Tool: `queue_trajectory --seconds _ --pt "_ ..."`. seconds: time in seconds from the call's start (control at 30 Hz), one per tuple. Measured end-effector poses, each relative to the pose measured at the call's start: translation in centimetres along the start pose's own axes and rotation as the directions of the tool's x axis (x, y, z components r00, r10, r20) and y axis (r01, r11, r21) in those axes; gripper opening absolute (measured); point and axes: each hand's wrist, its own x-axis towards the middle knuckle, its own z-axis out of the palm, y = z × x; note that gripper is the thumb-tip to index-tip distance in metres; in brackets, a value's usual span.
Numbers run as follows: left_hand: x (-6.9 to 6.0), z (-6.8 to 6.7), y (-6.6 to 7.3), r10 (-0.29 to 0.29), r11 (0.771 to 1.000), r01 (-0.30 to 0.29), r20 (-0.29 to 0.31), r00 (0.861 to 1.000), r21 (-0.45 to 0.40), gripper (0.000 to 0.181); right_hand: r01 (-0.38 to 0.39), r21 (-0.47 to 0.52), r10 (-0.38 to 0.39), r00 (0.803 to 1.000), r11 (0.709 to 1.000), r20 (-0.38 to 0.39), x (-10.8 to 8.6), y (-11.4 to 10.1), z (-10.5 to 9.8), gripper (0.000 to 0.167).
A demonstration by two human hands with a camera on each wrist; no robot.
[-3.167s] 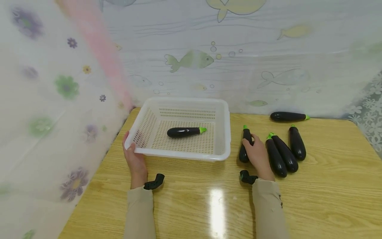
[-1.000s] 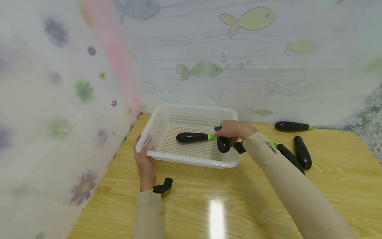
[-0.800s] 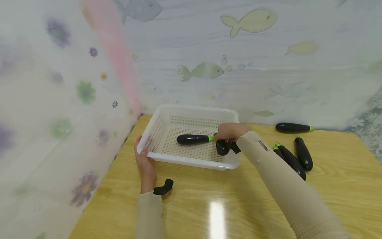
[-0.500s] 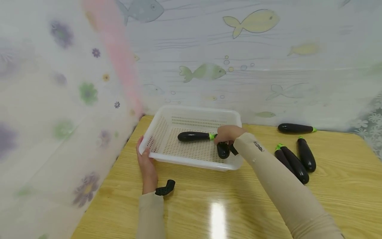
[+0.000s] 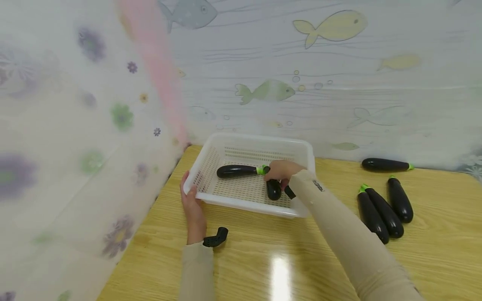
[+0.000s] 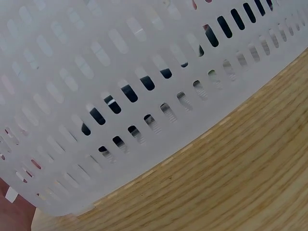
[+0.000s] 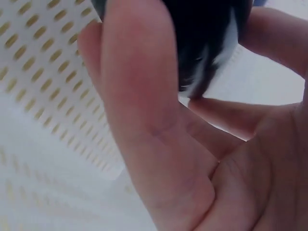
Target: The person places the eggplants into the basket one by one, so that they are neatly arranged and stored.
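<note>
Toward the left hand (image 5: 193, 208), which clasps the slotted basket (image 5: 246, 205), the first eggplant (image 5: 236, 171) has slid. That seemingly frees space for the second eggplant (image 5: 273, 190), gripped by the right hand (image 5: 283, 170).

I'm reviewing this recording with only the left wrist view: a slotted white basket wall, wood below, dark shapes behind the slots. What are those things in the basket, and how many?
Observer: The head view shows two in the basket: a left eggplant and a right eggplant.

Operator: My view can't tell me whether either is being held. Is one?

Observer: Yes. The head and right wrist views show the right hand holding the right eggplant.
</note>
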Motion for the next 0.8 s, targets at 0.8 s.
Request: queue_trajectory --seconds 0.8 --pt "0.3 0.1 -0.2 0.036 0.999 -0.035 -0.017 0.999 0.017 0.046 0.132 0.21 -0.124 0.991 0.969 -0.05 4.2 -4.0 2.6 0.02"
